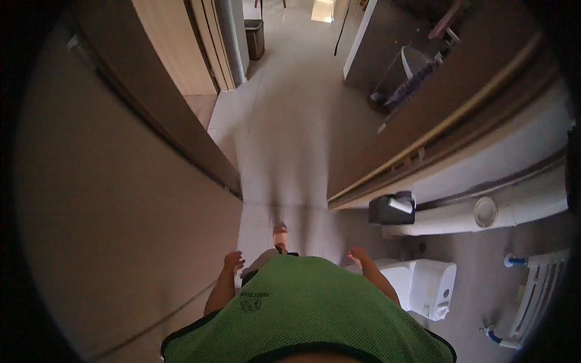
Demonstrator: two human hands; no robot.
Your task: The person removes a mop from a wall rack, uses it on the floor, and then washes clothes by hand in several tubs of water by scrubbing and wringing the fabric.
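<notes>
My left hand (233, 262) hangs beside my body with its fingers loosely apart and nothing in it. The nearest thing to it is the broad brown door or panel (181, 218) on the left. On the other side hangs my right hand (357, 256), its fingers slightly curled, with no object visible in it. Close to that arm stands a white toilet (426, 288), partly covered by the arm. A sandalled foot (281, 236) shows on the pale tiled floor (290, 136) ahead of my green mesh top (308, 308).
A wooden door frame (408, 154) edges the opening on the right. Beyond it, a dark bin (255, 38) stands by the left wall. A black box (391, 208), a white pipe (454, 222) and a white radiator (540, 295) line the right side.
</notes>
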